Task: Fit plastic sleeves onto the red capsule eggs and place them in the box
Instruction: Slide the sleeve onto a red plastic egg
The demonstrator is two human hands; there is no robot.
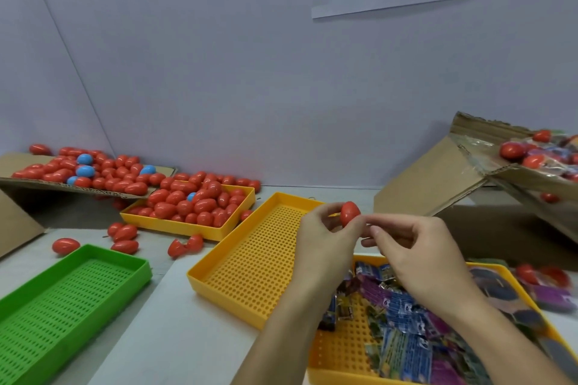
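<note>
My left hand (325, 236) pinches a red capsule egg (349, 213) upright above an empty yellow perforated tray (250, 275). My right hand (416, 253) sits close beside it, fingertips curled near the egg's lower right; whether it holds a sleeve I cannot tell. Printed plastic sleeves (403, 331) lie heaped in a second yellow tray (337, 356) under my right wrist. A tilted cardboard box (469, 166) at the right holds several sleeved eggs (531, 156).
A yellow tray (194, 228) heaped with red eggs stands at centre left. Behind it a cardboard flap (78, 186) carries more red eggs and some blue ones. Loose eggs (125, 236) lie on the table. A green perforated tray (62, 300) lies at front left.
</note>
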